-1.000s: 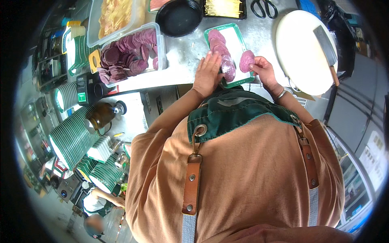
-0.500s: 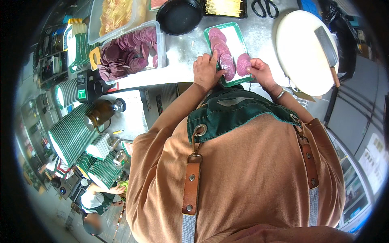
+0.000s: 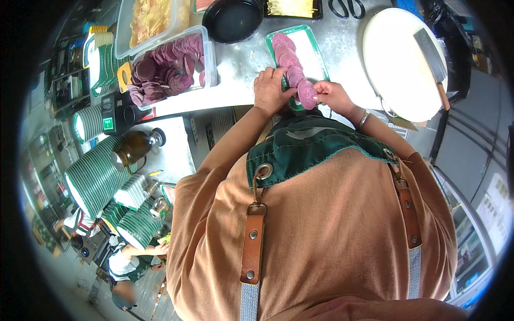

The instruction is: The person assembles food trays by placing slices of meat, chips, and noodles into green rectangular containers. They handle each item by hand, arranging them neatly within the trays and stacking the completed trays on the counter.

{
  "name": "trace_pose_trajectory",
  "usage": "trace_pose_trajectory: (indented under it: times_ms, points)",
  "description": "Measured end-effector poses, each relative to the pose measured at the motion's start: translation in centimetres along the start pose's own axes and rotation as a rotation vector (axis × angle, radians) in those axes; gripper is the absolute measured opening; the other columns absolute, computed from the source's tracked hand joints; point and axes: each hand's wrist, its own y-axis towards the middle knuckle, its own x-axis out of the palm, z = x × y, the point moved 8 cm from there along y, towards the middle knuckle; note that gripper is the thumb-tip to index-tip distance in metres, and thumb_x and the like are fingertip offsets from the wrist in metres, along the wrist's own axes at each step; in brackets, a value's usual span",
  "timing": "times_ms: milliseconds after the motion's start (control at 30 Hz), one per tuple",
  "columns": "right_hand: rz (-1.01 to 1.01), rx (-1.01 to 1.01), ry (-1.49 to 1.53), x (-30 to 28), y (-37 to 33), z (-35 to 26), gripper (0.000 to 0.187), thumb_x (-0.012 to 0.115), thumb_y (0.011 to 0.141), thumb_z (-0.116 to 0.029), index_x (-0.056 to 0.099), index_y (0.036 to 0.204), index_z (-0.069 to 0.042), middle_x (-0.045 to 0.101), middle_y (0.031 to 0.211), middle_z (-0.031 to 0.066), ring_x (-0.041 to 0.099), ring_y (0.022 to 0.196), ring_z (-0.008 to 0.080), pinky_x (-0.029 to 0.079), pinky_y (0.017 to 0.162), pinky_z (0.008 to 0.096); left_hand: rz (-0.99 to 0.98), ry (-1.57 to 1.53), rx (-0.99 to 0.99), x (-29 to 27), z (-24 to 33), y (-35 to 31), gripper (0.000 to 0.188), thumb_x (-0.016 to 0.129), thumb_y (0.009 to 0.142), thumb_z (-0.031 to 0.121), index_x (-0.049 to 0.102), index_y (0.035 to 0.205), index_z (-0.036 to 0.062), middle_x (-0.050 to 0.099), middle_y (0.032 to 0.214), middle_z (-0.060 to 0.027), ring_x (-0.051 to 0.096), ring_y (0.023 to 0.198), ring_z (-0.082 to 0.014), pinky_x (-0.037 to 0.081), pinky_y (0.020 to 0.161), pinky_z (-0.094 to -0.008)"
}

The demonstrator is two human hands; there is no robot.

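Note:
A white tray with a green rim lies at the counter's near edge. Round purple sweet potato slices overlap in a row down its left side. My right hand pinches the edge of the nearest slice between thumb and fingers, over the row's near end. At the tray's left edge rests my left hand, its thumb stretched toward the slices and apart from the fingers. Part of the tray's left rim is hidden under it.
A clear tub of purple slices stands left, beside a tub of yellowish food. Behind are a black bowl, yellow strips and scissors. Right, a cleaver lies on a round white board. Another person works lower left.
My right hand has moved left with its slice, from the tray's bare right side onto the near end of the row. My left hand stays nearly in place.

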Motion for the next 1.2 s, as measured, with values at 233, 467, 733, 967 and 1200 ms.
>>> trace_pose_trajectory:
  times_ms: [233,467,733,967,1200]
  points:
    - [-0.009,-0.054,-0.156,0.4,0.8,-0.1,0.017,0.06,0.084,-0.001,0.06,0.101,-0.001,0.063,0.08,0.0025,0.059,0.068,0.0086,0.051,0.052,0.0253,0.015,-0.002,-0.113,0.6,-0.8,-0.1,0.057,0.079,0.068,0.033,0.056,0.117,0.0139,0.053,0.105,-0.0118,0.051,0.102,-0.0316,0.041,0.088,-0.0442]
    - [0.027,-0.183,-0.542,1.4,0.4,-3.8,0.017,0.063,0.082,-0.009,0.059,0.097,-0.001,0.06,0.072,0.0078,0.06,0.062,0.0189,0.051,0.057,0.0326,0.088,-0.15,-0.103,0.0,-1.7,-0.4,0.039,0.073,0.076,0.026,0.061,0.11,0.0102,0.055,0.1,-0.0138,0.055,0.096,-0.0325,0.044,0.084,-0.0437]
    - [0.125,-0.29,-0.734,1.7,-0.4,-6.0,0.021,0.064,0.084,-0.017,0.059,0.1,-0.003,0.057,0.09,0.0136,0.061,0.08,0.0297,0.049,0.074,0.0384,0.069,-0.17,-0.081,-0.3,-1.1,-1.6,0.033,0.07,0.078,0.018,0.061,0.108,0.0084,0.057,0.096,-0.016,0.057,0.091,-0.0342,0.047,0.081,-0.0429]
    - [0.089,-0.32,-0.79,1.7,0.0,-5.2,0.026,0.061,0.089,-0.015,0.059,0.11,0.0,0.055,0.097,0.0126,0.062,0.083,0.0255,0.05,0.073,0.0342,0.081,-0.225,-0.067,-0.6,-1.6,-2.2,0.032,0.068,0.076,0.01,0.06,0.107,0.0072,0.057,0.094,-0.0167,0.057,0.089,-0.0351,0.047,0.079,-0.0434]
    - [0.272,-0.375,-0.699,-0.6,-1.2,-6.4,0.02,0.064,0.083,-0.007,0.061,0.102,0.0,0.056,0.092,0.0147,0.063,0.073,0.0267,0.051,0.064,0.034,0.311,-0.208,-0.005,-8.3,-4.6,0.3,0.03,0.066,0.075,0.007,0.06,0.104,0.0073,0.055,0.089,-0.015,0.055,0.086,-0.035,0.046,0.076,-0.0434]
